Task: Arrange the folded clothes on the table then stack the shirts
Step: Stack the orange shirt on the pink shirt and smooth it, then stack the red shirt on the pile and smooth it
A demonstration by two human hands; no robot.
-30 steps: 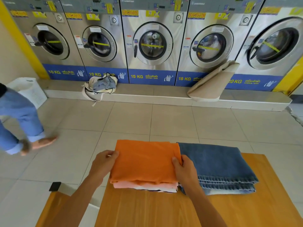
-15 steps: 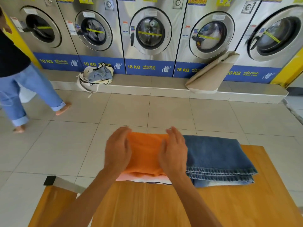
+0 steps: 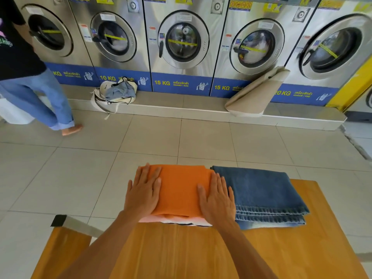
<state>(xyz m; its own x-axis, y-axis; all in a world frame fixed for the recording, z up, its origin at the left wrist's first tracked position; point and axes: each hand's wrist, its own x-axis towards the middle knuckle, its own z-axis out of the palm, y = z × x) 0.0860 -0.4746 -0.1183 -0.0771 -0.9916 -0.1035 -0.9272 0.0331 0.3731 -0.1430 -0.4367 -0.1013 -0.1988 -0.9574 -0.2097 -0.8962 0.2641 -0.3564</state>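
A row of steel front-loading washing machines (image 3: 182,40) is seen along the far wall, above a pale tiled floor (image 3: 141,150). A wooden table (image 3: 281,254) fills the foreground. At its far edge, folded blue jeans (image 3: 261,194) are laid just beside, and touching, a stack of folded shirts, topped by an orange shirt (image 3: 179,190) with a pink shirt (image 3: 161,219) beneath it. The left hand (image 3: 144,193) and right hand (image 3: 217,198) are pressed flat on the orange shirt, fingers spread, nothing gripped. A person in jeans (image 3: 36,97) is seen at far left, and a cloth bag (image 3: 115,93) is propped against the machines.
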